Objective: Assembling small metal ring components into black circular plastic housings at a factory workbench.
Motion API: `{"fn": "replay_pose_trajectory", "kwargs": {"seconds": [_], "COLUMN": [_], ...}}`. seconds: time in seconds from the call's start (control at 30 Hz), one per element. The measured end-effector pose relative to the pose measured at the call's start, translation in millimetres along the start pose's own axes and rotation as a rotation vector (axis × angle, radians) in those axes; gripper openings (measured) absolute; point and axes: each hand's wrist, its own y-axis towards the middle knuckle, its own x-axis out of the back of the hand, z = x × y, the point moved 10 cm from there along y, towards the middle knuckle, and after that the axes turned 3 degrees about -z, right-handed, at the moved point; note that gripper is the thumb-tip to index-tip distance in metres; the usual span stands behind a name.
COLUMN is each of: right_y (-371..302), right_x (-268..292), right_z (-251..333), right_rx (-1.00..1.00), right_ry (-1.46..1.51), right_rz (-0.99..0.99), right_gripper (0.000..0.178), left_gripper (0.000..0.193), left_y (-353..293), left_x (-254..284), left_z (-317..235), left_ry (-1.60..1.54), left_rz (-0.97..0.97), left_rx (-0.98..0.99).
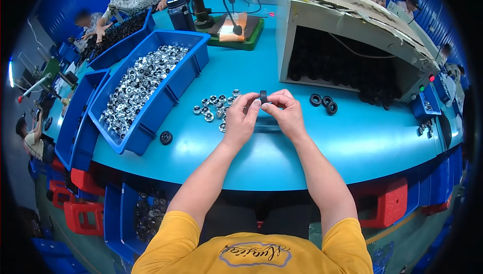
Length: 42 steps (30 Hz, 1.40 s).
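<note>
Over the middle of the turquoise table, my left hand [241, 119] and my right hand [287, 116] meet at the fingertips. Both are closed, pinching a small black rubber tyre [263, 96] upright between them. Whether a hub sits inside that tyre is hidden by the fingers. Several shiny silver wheel hubs [205, 110] are scattered just left of my left hand. To the right of my right hand lie three loose black tyres [326, 101]. A black wheel [166, 137] rests alone farther left, near the table's front edge.
A blue bin [193, 55] heaped with silver hubs stands at the left. On the right, a whitish box [283, 47] opens toward me with black tyres inside. Behind are a green-based drill press [251, 42] and a dark jar [179, 15]. Co-workers sit around the far side.
</note>
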Motion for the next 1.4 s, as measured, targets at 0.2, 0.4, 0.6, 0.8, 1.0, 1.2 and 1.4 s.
{"fn": "replay_pose_trajectory", "kwargs": {"seconds": [0.2, 0.4, 0.6, 0.8, 1.0, 1.2, 1.4], "right_y": [-5, -10, -1, -14, -6, -5, -18], "right_x": [-2, 15, -9, -8, -6, -3, -14], "right_z": [29, 39, 12, -20, -24, 3, -10], "right_rx": [0.194, 0.269, 0.259, -0.183, -0.117, 0.167, -0.278], "right_ry": [-0.093, -0.253, -0.168, 0.295, 0.227, -0.032, 0.455], "right_rz": [-0.034, -0.061, 0.042, 0.196, 0.186, 0.065, 0.135], "right_gripper": [0.022, 0.016, 0.014, 0.020, 0.023, 0.021, 0.020], "left_gripper": [0.026, 0.019, 0.012, 0.016, 0.011, 0.006, 0.004], "left_y": [-2, -2, -2, -2, 4, 1, -3], "left_x": [5, -3, 0, -17, -8, -1, -6], "left_z": [10, 13, 60, 54, 40, 34, -1], "left_ry": [-0.116, -0.056, -0.316, -0.349, -0.110, 0.008, -0.026], "left_rz": [0.035, 0.055, 0.113, 0.246, 0.207, 0.143, 0.180], "left_rx": [0.033, 0.013, 0.259, 0.249, 0.058, 0.030, -0.083]}}
